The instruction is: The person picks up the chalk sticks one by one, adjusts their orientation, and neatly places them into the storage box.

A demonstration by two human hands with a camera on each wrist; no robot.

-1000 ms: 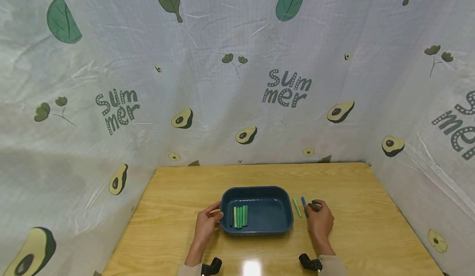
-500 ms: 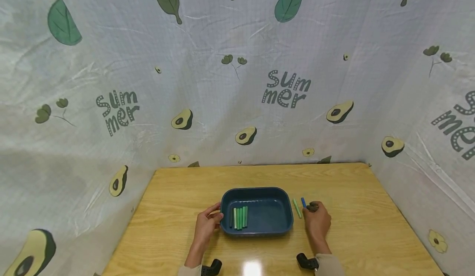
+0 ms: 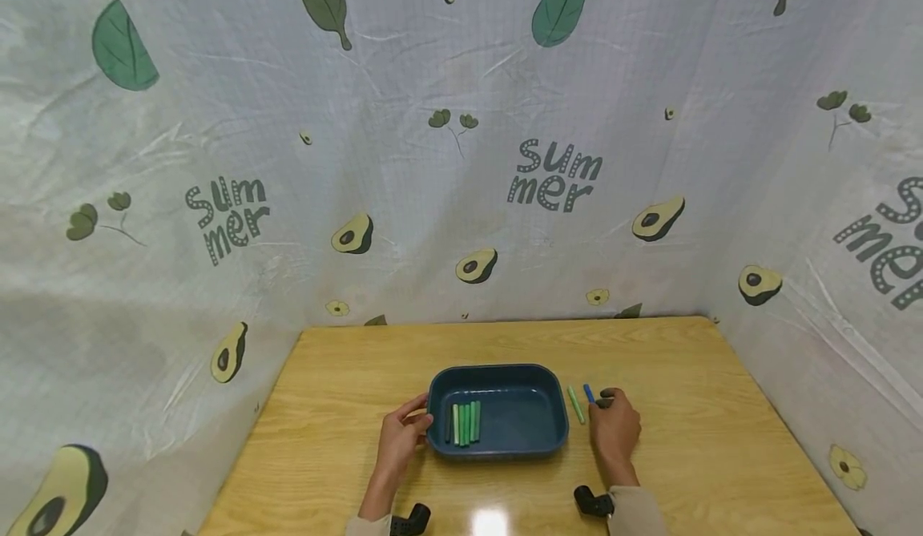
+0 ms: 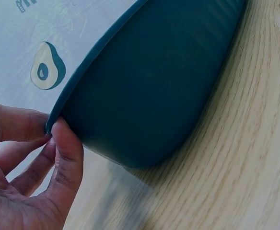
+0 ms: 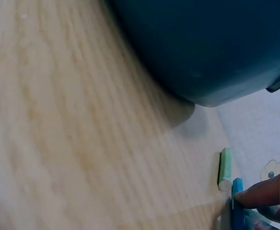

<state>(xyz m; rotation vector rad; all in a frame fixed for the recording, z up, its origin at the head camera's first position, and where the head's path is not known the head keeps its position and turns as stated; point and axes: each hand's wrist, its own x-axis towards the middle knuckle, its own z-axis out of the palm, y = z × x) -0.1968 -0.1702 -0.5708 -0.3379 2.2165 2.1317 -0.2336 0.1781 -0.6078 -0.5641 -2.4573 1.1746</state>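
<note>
My left hand (image 3: 399,437) pinches the left rim of a dark blue rectangular tray (image 3: 524,449); in the left wrist view, thumb and fingers meet at that rim (image 4: 69,87). Inside the tray, several green sticks (image 3: 465,424), like chalk or pastels, lie side by side at the left, with a darker one at the row's end. Right of the tray, my right hand (image 3: 616,432) has its fingertips on a blue chalk-like stick (image 5: 237,206), the near part of which is hidden in the head view. Dark patches show at those fingertips. A light green chalk-like stick (image 3: 576,405) lies between hand and tray.
The tray stands on a light wooden table (image 3: 360,360). Behind the table and at both sides hangs a pale sheet (image 3: 404,167) printed with avocados and leaves. A black wrist camera (image 3: 594,502) sits on the right wrist, another (image 3: 411,520) on the left.
My right hand has shifted slightly left onto the blue stick, covering its near part. The left hand and tray have stayed put.
</note>
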